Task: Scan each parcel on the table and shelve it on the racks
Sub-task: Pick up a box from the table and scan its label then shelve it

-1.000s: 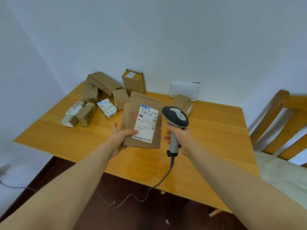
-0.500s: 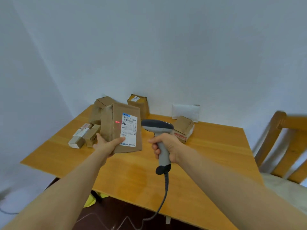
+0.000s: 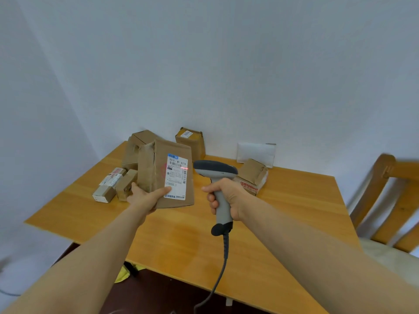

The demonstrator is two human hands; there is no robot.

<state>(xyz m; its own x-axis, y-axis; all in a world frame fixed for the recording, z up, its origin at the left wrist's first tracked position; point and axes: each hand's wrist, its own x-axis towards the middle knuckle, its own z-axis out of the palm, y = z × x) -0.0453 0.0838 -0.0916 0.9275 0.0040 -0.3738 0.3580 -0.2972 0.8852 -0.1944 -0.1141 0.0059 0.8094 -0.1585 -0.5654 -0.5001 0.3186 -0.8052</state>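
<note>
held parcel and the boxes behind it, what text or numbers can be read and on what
"501E-" and "A21B": white label on the parcel held by the left hand
"3003": sticker on the back box
Label's small print and the right box's red print: too blurred

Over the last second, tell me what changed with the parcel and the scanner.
The right hand turned the barcode scanner to point leftward at the flat brown parcel. Its red beam moved off bare cardboard onto the shipping label. Unchanged: the left hand holds that parcel upright, the right hand grips the scanner, and the other parcels lie on the table.
</note>
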